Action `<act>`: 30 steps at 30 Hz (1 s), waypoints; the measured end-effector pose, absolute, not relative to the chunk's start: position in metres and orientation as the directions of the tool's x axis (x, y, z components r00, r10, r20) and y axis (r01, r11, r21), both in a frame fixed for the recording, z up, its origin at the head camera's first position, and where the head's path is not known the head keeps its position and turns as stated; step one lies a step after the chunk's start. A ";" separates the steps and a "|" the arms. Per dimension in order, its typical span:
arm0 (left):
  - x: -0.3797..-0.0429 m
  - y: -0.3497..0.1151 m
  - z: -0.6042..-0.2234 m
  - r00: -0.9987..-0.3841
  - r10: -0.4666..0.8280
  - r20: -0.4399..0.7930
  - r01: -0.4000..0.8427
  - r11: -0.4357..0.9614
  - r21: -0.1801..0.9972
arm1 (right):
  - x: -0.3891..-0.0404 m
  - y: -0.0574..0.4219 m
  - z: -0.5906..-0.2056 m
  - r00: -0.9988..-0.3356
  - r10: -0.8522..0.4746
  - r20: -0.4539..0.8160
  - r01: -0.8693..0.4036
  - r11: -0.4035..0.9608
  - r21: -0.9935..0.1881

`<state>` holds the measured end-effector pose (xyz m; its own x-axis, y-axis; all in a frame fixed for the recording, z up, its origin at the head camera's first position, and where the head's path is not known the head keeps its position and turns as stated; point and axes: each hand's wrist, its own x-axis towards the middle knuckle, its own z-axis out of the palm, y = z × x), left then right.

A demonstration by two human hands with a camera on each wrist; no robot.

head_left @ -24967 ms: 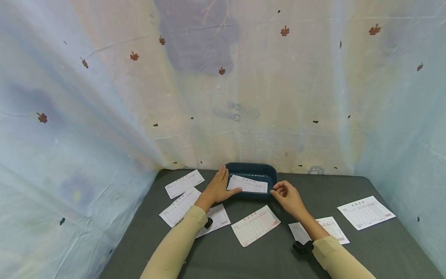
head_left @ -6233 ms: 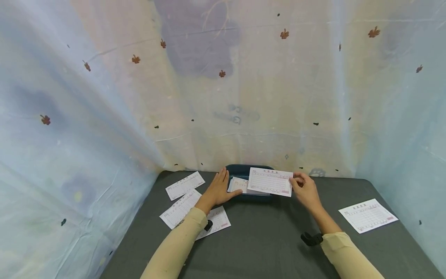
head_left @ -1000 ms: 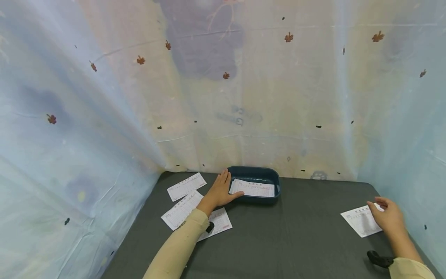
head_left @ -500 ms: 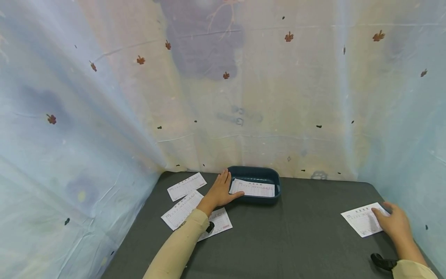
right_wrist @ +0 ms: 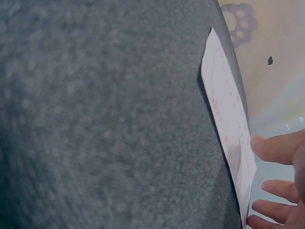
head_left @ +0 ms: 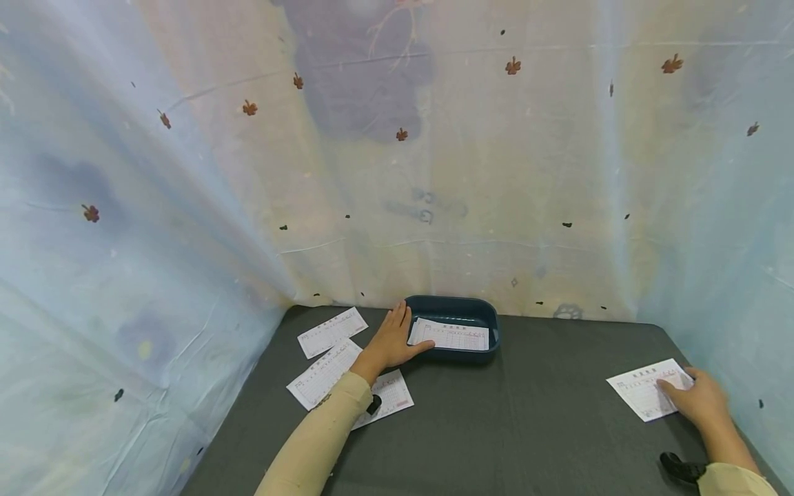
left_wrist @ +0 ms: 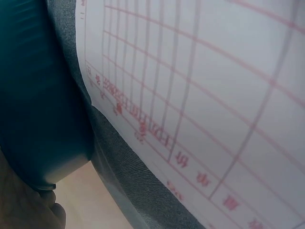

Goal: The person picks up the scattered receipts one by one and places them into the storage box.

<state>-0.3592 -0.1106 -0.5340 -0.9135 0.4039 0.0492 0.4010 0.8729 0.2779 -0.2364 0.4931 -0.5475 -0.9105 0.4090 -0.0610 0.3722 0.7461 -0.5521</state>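
Touching a white, ruled, red-printed paper slip (head_left: pixel 639 390), right hand (head_left: pixel 703 401) unclenched, left hand (head_left: pixel 391 342) outstretched

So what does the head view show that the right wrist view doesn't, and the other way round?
Only the head view shows the left hand at the end of the dark blue tray, the printed slips inside it, and three slips on the left.

Only the right wrist view shows three separate fingers below the thumb in the picture, and the lone slip nearly edge-on.

Both show that slip, the right hand at it, the gray tabletop, and the patterned sheet with its paw print.
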 end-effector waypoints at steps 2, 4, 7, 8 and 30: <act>-0.359 -0.111 -0.534 -0.913 0.405 0.052 0.402 0.871 0.281 | -0.235 0.494 -0.549 -0.908 0.412 -0.076 0.383 0.742 -0.551; -0.359 -0.111 -0.534 -0.912 0.406 0.053 0.404 0.871 0.281 | -0.235 0.496 -0.551 -0.905 0.418 -0.082 0.391 0.741 -0.546; -0.359 -0.111 -0.535 -0.912 0.408 0.053 0.405 0.872 0.276 | -0.234 0.499 -0.554 -0.899 0.430 -0.086 0.404 0.736 -0.544; -0.359 -0.111 -0.535 -0.911 0.408 0.051 0.406 0.872 0.272 | -0.234 0.500 -0.555 -0.897 0.434 -0.085 0.407 0.735 -0.543; -0.358 -0.110 -0.533 -0.909 0.411 0.066 0.412 0.867 0.282 | -0.234 0.496 -0.556 -0.856 0.509 -0.095 0.475 0.701 -0.532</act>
